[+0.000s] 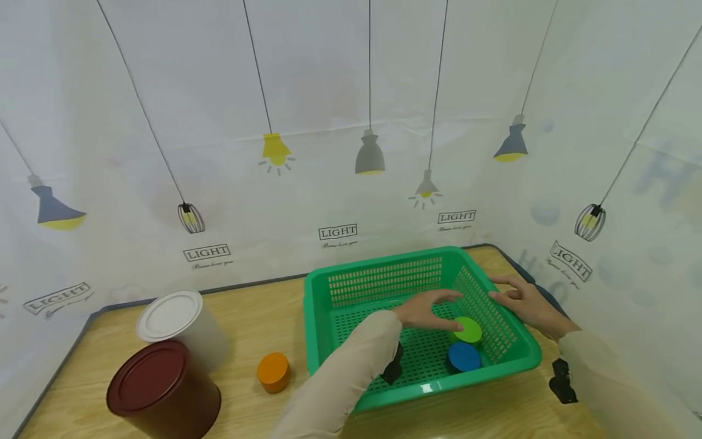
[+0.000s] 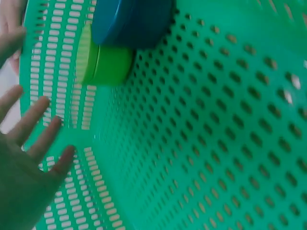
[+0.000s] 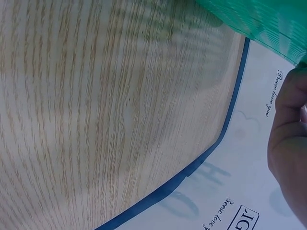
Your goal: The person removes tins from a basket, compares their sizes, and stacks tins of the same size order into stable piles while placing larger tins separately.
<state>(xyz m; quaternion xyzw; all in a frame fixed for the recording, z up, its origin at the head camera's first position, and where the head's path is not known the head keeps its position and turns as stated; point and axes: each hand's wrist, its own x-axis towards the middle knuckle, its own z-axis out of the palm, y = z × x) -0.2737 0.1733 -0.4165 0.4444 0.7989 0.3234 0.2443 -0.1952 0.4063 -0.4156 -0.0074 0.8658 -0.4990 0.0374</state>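
The lime-green disc (image 1: 468,331) and blue disc (image 1: 464,357) sat inside the green basket (image 1: 471,379), seemingly done; the orange disc (image 1: 273,372), on the table (image 1: 241,329) outside, seemed left. The left hand (image 1: 428,310), fingers spread, held nothing; the right hand (image 1: 529,305) gripped the basket's rim.

A green rectangular basket (image 1: 378,266) with perforated walls and floor sat upright on the worktop (image 1: 241,329) in the lower right of the head view, and inside, towards its right end, a squat lime-green cylinder (image 1: 471,331) lay flat just above a blue one (image 1: 464,357).
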